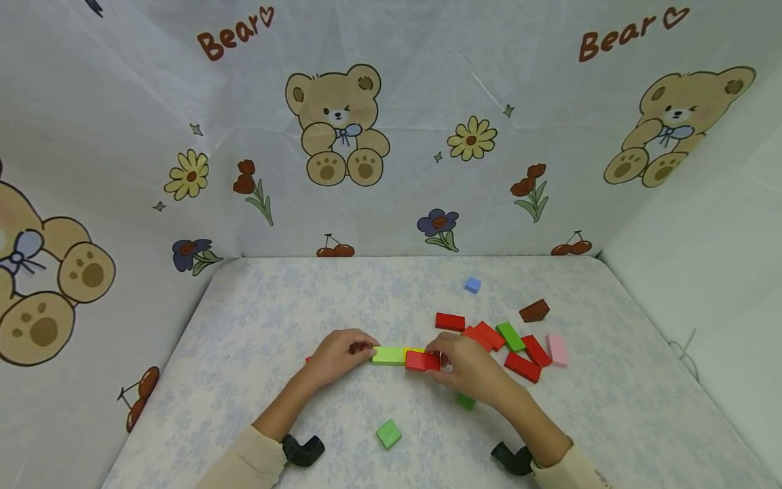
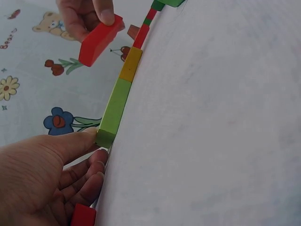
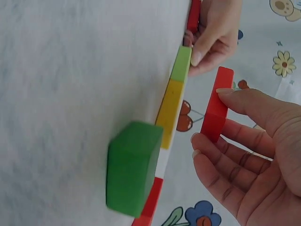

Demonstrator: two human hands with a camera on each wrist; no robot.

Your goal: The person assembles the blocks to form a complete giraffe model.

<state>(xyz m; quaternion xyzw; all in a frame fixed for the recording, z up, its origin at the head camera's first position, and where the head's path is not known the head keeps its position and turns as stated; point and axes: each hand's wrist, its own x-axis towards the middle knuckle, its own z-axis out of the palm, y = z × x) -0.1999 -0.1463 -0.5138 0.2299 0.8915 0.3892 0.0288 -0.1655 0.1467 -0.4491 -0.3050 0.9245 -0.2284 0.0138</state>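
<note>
My right hand [image 1: 473, 367] pinches a red block [image 1: 421, 361] between thumb and fingers. It is raised near a yellow block [image 3: 170, 110], which it partly covers in the head view. End to end with the yellow block lies a light green block [image 1: 387, 356] on the table. At its left end, my left hand [image 1: 338, 354] touches it with the fingertips, the other fingers loosely bent. Another red block [image 2: 83, 215] lies mostly hidden behind that hand in the head view. Below my right hand is a dark green block [image 3: 134, 169], large in the right wrist view.
Several red blocks [image 1: 522, 367], a green block [image 1: 510, 337] and a pink block [image 1: 556, 350] lie scattered right of my right hand. Farther back are a brown block [image 1: 534, 311] and a blue block [image 1: 473, 285]. A green block [image 1: 389, 434] lies in front.
</note>
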